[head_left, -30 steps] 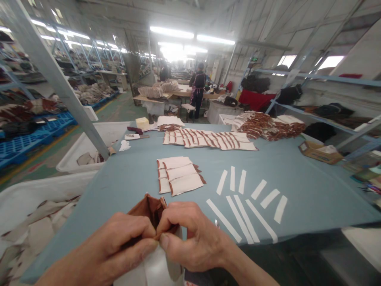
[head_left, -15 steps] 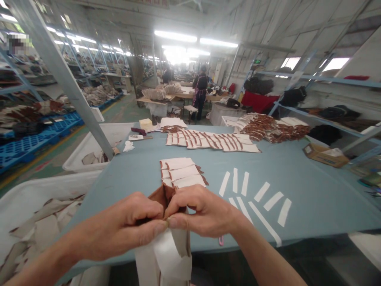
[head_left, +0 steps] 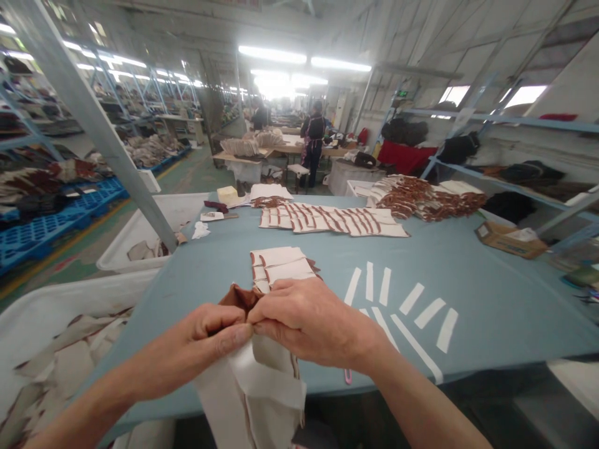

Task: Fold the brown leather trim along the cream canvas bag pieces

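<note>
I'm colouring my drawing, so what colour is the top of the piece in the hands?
The top is reddish brown. It shows best in the head view.

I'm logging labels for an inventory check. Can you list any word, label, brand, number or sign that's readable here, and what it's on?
No text can be read with certainty.
White label on the table, far left: dark print, too small to read.
Cardboard box, right: faint marks, too blurred to read.
Green sign, background: too small to read.
</note>
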Available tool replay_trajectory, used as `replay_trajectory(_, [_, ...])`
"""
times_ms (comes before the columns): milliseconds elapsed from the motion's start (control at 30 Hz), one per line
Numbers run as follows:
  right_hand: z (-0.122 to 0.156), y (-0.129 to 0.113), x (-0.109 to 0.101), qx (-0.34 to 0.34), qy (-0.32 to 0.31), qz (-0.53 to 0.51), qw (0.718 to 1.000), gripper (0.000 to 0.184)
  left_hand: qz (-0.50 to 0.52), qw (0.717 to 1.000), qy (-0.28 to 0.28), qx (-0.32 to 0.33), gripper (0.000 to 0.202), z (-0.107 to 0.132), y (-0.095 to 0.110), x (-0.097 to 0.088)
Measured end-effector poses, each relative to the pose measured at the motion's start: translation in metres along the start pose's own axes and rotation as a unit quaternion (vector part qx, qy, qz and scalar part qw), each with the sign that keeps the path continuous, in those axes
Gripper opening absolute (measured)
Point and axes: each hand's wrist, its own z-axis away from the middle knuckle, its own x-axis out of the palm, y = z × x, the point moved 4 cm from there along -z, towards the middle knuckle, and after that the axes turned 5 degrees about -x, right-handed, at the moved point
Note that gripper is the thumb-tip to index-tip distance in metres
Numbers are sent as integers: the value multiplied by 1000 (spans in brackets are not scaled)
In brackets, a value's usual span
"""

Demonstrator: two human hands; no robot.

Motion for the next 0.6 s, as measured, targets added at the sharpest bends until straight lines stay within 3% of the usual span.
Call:
replay_trajectory(67, [-3, 4, 1, 0, 7, -4, 1000, 11, 37, 997, -60, -31, 49, 0, -5, 7])
replay_trajectory(100, [-3, 7, 3, 0, 16, -21, 1000, 10, 51, 996, -61, -39, 49, 0, -7, 9])
replay_trajectory(200, [3, 17, 12, 29, 94, -136, 986, 7, 68, 997, 25, -33, 52, 0, -11, 10])
replay_trajectory(300, [20, 25, 27, 117, 182, -251, 944, 18, 71, 993, 91, -34, 55, 1, -19, 13])
replay_trajectory(400, [34, 23, 53, 178, 149, -314, 921, 34, 58, 990, 123, -46, 60, 2, -30, 16])
replay_trajectory(600, [35, 23, 83, 237, 127, -386, 882, 34, 6, 986, 162, -39, 57, 4, -40, 18])
